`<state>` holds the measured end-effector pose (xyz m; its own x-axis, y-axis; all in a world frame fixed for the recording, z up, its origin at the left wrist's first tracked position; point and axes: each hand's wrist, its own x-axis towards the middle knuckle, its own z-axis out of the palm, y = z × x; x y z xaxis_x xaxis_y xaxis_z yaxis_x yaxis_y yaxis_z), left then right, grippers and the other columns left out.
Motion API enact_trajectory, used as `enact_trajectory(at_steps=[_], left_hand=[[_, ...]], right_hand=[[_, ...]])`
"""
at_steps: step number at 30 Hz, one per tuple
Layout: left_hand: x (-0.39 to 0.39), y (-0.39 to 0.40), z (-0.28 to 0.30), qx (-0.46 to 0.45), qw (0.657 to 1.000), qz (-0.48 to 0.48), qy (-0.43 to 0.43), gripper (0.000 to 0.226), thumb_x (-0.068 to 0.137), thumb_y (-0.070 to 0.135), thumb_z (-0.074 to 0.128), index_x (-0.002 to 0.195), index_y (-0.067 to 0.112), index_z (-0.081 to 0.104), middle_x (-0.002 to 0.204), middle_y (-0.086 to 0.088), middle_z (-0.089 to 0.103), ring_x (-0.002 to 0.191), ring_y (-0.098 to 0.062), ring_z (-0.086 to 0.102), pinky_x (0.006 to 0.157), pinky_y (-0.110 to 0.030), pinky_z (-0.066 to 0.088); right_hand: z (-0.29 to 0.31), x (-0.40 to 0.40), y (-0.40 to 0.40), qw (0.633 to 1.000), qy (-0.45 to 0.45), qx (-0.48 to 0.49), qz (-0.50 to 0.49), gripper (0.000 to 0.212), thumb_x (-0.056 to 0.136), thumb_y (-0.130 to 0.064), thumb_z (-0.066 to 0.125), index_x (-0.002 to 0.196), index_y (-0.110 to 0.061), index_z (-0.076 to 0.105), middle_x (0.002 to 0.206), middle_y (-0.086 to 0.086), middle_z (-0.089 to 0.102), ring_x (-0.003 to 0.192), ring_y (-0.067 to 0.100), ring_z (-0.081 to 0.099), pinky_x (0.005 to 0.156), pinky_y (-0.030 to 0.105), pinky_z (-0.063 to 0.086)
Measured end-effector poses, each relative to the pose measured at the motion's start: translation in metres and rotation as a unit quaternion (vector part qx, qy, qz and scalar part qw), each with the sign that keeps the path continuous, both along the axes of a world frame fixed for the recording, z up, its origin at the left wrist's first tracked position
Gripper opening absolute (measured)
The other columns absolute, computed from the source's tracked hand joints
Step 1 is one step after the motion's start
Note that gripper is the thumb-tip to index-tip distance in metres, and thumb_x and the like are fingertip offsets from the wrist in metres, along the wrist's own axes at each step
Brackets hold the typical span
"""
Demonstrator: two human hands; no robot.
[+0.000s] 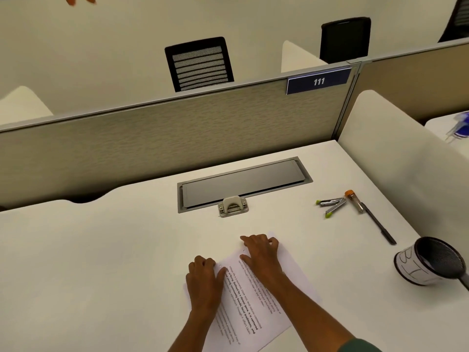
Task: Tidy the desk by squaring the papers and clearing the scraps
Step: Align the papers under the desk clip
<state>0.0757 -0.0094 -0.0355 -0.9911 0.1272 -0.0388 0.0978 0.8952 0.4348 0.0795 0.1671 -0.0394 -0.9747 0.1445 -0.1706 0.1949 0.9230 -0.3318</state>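
White cubicle desk (101,250), tag 111 (318,81) on the divider. Printed papers (250,308) lie skewed near the front edge. Left hand (203,278) rests on their left edge with fingers curled; right hand (261,252) presses the top, fingers bent. Stapler (331,205), pen (378,224) and mug (418,265) sit off right.

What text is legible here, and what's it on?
"111": white digits on the blue sign on the partition top.
Printed sheet under both hands: bold lines partly legible, "Defined by a slower pace, it is centered" and "community bonds, local traditions"; the rest is too small.
Mug: black outlined shapes, not readable.
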Motion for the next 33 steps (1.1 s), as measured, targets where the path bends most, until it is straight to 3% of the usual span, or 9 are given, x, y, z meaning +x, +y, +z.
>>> enact_trajectory(at_steps=[14, 18, 22, 27, 30, 33], left_hand=[[0.055, -0.081, 0.002, -0.022, 0.991, 0.119, -0.064, 0.032, 0.084, 0.055, 0.063, 0.090, 0.024, 0.059, 0.100, 0.004, 0.052, 0.099, -0.018, 0.047, 0.084, -0.034, 0.039], [0.064, -0.110, 0.010, -0.026, 0.986, 0.141, -0.083, 0.030, 0.085, 0.054, 0.063, 0.084, 0.025, 0.056, 0.097, 0.005, 0.052, 0.098, -0.018, 0.049, 0.084, -0.034, 0.040], [0.072, -0.142, 0.016, 0.010, 0.984, 0.150, -0.092, 0.029, 0.087, 0.046, 0.064, 0.079, 0.020, 0.054, 0.092, 0.001, 0.059, 0.094, -0.022, 0.054, 0.081, -0.036, 0.045], [0.077, -0.164, 0.024, 0.081, 0.980, 0.152, -0.103, 0.027, 0.087, 0.030, 0.068, 0.073, 0.013, 0.053, 0.078, -0.002, 0.062, 0.075, -0.024, 0.058, 0.063, -0.031, 0.043], [0.078, -0.171, 0.027, 0.112, 0.974, 0.161, -0.117, 0.028, 0.085, 0.027, 0.072, 0.071, 0.013, 0.052, 0.078, -0.001, 0.060, 0.072, -0.022, 0.054, 0.064, -0.029, 0.038], [0.077, -0.177, 0.027, 0.160, 0.962, 0.168, -0.146, 0.030, 0.079, 0.023, 0.078, 0.068, 0.012, 0.053, 0.081, -0.004, 0.062, 0.077, -0.024, 0.055, 0.070, -0.032, 0.045]], right_hand=[[0.007, 0.028, -0.100, 0.997, 0.050, -0.005, 0.055, 0.039, 0.096, -0.027, 0.053, 0.135, -0.025, 0.045, 0.133, -0.003, 0.055, 0.126, 0.021, 0.042, 0.106, 0.043, 0.021], [0.006, 0.040, -0.134, 0.997, 0.051, -0.012, 0.049, 0.044, 0.096, -0.032, 0.052, 0.138, -0.025, 0.042, 0.145, -0.005, 0.044, 0.134, 0.019, 0.036, 0.109, 0.043, 0.019], [0.006, 0.059, -0.155, 0.998, 0.036, -0.041, -0.030, 0.049, 0.096, -0.041, 0.047, 0.143, -0.029, 0.038, 0.152, -0.006, 0.034, 0.138, 0.018, 0.030, 0.110, 0.042, 0.019], [0.011, 0.094, -0.161, 0.978, 0.051, -0.091, -0.182, 0.052, 0.094, -0.039, 0.052, 0.142, -0.026, 0.039, 0.150, -0.004, 0.034, 0.135, 0.018, 0.033, 0.108, 0.036, 0.028], [0.013, 0.118, -0.160, 0.956, 0.068, -0.120, -0.257, 0.051, 0.093, -0.032, 0.056, 0.141, -0.022, 0.041, 0.147, 0.000, 0.036, 0.131, 0.021, 0.038, 0.108, 0.039, 0.034], [0.014, 0.137, -0.159, 0.930, 0.086, -0.169, -0.314, 0.050, 0.093, -0.023, 0.058, 0.140, -0.016, 0.043, 0.143, 0.006, 0.041, 0.128, 0.025, 0.041, 0.108, 0.039, 0.037]])
